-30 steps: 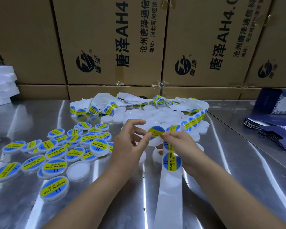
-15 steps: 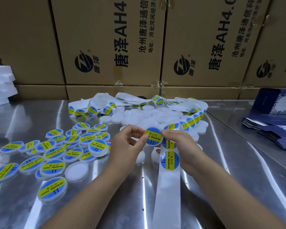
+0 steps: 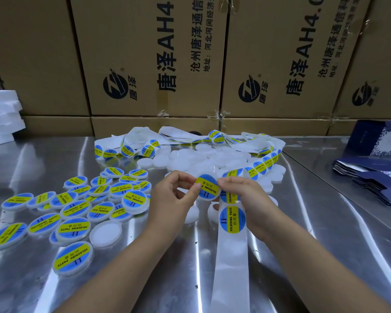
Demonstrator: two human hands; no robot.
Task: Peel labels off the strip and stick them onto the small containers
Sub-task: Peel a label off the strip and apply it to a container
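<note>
My left hand (image 3: 173, 199) and my right hand (image 3: 246, 193) hold one small white container (image 3: 207, 188) between them above the table. Its face carries a round blue and yellow label. My left thumb and forefinger pinch its left edge. My right fingertips pinch its right edge. The white label strip (image 3: 231, 267) runs from the bottom of the view up under my right hand to a loose heap at the back. A label (image 3: 232, 219) sits on the strip just below my right hand. Unlabelled white containers (image 3: 203, 157) lie heaped behind my hands.
Several labelled containers (image 3: 75, 229) are spread over the left of the steel table (image 3: 303, 245), with one bare white container (image 3: 105, 232) among them. Cardboard boxes (image 3: 145, 64) wall off the back. Navy flat cartons (image 3: 375, 177) lie at the right, white foam pieces (image 3: 2, 116) at the left.
The label, half applied a second ago, now lies flat on the container's face. The container has tipped up toward me, and both hands have risen slightly.
</note>
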